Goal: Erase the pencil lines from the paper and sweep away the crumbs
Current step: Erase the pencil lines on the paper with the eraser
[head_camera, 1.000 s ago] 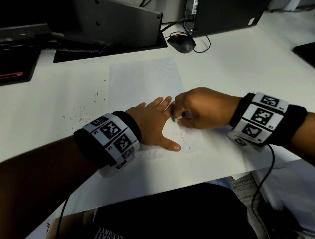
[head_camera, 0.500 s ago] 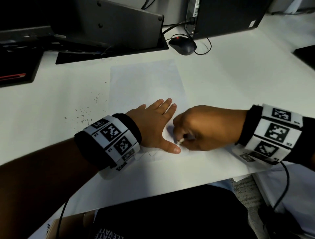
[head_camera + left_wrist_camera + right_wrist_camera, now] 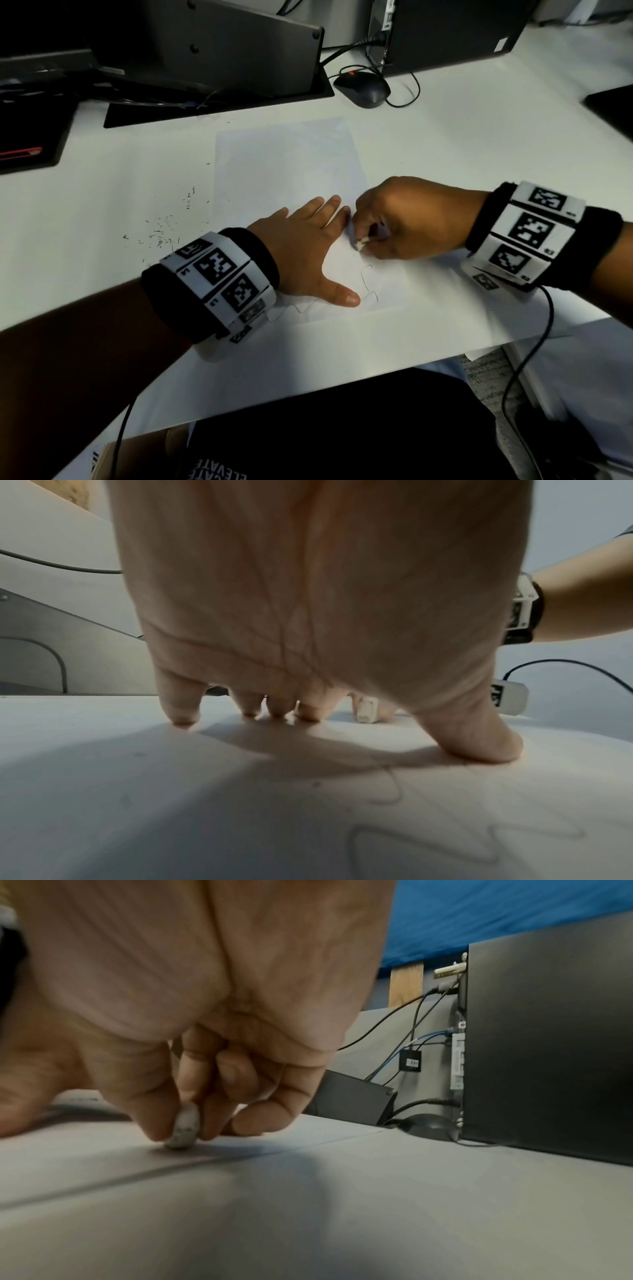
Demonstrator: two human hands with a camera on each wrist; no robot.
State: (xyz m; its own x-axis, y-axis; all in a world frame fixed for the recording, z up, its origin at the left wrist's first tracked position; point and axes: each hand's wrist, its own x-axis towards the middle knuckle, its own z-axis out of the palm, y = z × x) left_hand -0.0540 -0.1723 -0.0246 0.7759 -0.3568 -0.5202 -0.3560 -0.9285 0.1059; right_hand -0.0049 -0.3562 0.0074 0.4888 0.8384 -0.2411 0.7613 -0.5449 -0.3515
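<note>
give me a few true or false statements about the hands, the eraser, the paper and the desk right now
1. The left hand lies flat with spread fingers on the paper. True.
2. The right hand holds a pencil. False: it pinches a small white eraser, whose tip touches the paper.
3. All pencil lines are gone. False: squiggly lines still show near the left thumb.
4. Dark crumbs lie on the desk to the left of the paper. True.
5. The computer mouse sits on the paper. False: it rests on the desk beyond the paper's far edge.
</note>
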